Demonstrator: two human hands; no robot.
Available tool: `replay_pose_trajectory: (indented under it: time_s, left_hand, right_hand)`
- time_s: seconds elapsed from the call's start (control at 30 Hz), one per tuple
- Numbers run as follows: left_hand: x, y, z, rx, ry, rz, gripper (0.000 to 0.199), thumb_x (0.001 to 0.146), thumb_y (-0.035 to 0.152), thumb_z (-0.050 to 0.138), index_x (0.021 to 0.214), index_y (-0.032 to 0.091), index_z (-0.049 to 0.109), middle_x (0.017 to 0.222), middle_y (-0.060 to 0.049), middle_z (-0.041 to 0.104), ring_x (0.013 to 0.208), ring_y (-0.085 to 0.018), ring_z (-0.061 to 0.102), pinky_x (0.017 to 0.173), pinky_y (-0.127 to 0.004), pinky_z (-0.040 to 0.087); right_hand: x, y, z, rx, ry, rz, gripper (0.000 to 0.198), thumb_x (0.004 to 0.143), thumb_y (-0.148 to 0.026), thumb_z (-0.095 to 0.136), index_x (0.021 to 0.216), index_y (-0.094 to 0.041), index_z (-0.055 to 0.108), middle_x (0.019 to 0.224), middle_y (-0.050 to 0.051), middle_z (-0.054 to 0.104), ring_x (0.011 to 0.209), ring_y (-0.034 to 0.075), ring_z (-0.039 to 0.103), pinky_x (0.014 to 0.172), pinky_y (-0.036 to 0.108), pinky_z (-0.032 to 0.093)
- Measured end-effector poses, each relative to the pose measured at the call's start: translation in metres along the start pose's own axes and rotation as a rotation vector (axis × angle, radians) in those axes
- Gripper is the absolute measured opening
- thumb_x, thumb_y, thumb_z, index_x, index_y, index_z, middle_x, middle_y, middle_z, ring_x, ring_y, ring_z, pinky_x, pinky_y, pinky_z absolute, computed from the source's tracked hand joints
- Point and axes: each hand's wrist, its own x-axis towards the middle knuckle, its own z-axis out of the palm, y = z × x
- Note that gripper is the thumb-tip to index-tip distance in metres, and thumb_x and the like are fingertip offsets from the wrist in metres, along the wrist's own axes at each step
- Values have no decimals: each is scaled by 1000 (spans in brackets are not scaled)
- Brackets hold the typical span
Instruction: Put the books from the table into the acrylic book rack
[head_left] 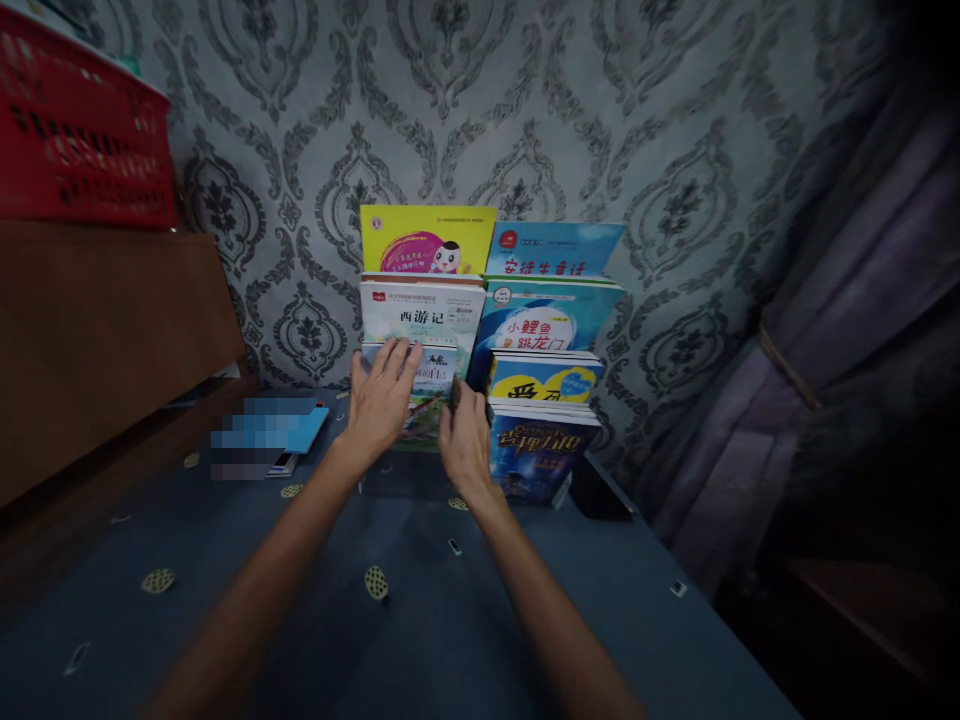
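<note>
A small, thin paper book with a pale blue top and a green, painted-looking lower part (433, 397) stands up at the front of the left row of books, near the middle of the view. Dark writing and a little black drawing sit near its top, and bits of red show lower down. Part of its cover is hidden.

The bare left hand (381, 392) lies over the front, its fingers a little wide. The bare right hand (466, 438) is at the book's 4 o'clock edge, fingers curled; I cannot tell if they pinch it.

With the small book as the clock's middle, a taller white and green paper book (421, 317) is right behind, at 12 o'clock. Further up there is a bright yellow paper book with a pink patch (472, 240). At 4 o'clock is a shiny dark blue paper book with gold letters (536, 450).
</note>
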Motion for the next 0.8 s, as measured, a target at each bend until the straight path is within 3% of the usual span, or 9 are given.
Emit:
replay_pose_trajectory:
  time_s: [0.1,0.27,0.47,0.63,0.8]
  left_hand:
    - [0,0,-1,-5,-12,-9,56,97,13,41,153,23,40,156,-16,47,149,-31,37,120,-63,22]
    - [1,-2,-2,-1,-27,-4,57,96,11,39,152,23,40,156,-15,47,148,-31,36,118,-65,23]
    - [-1,-7,-5,-53,-43,16,59,95,8,36,153,20,38,159,-14,43,150,-29,33,119,-65,21]
    - [-21,-33,-10,-196,129,-28,55,96,9,34,149,17,43,156,-16,48,148,-25,37,121,-51,27]
    - [-59,-73,-4,-340,291,-219,47,92,11,39,137,14,51,136,-15,62,130,-25,55,114,-44,40]
  right_hand:
    - [1,-13,-9,23,31,-60,50,99,-20,34,148,-13,42,118,17,60,109,28,61,96,43,52]
    - [18,-26,-12,48,-86,-177,55,99,-18,29,154,-16,37,127,19,62,113,29,63,95,47,55]
    - [28,-25,-6,17,-112,-188,59,96,-17,33,155,-12,33,135,21,60,123,33,60,98,52,54]
    - [22,-21,-4,-7,-117,-218,62,98,-24,33,158,-17,25,134,20,58,115,33,63,93,52,57]
    - [20,-19,-3,-19,-99,-232,63,98,-26,34,160,-20,22,129,19,60,105,32,65,89,51,58]
